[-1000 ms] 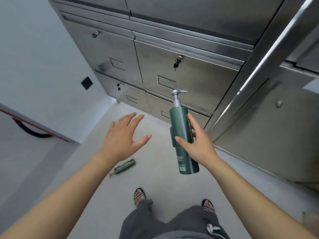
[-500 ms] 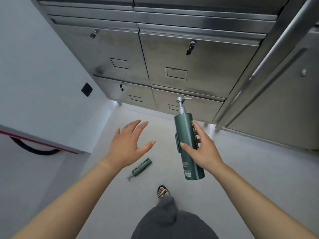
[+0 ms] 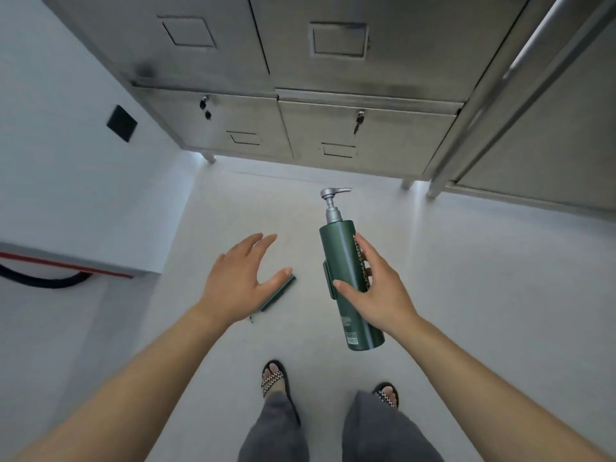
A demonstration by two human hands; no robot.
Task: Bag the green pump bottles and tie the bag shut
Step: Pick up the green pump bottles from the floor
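My right hand [image 3: 376,288] grips a tall dark green pump bottle [image 3: 343,261] around its middle, held upright with the silver pump head pointing away from me. A second green pump bottle [image 3: 278,293] lies flat on the pale floor, mostly covered by my left hand [image 3: 240,278]. That hand hovers above it with fingers spread and holds nothing. No bag is in view.
Steel lockers [image 3: 300,95] with keys in the doors fill the far side, standing on short legs. A white wall [image 3: 66,145] with a black square plate runs on the left. My sandalled feet [image 3: 273,375] stand on the floor below the hands.
My view has tilted down toward the floor and I have stepped closer. The lying bottle now sits under my left hand instead of below it. The right hand keeps its bottle.
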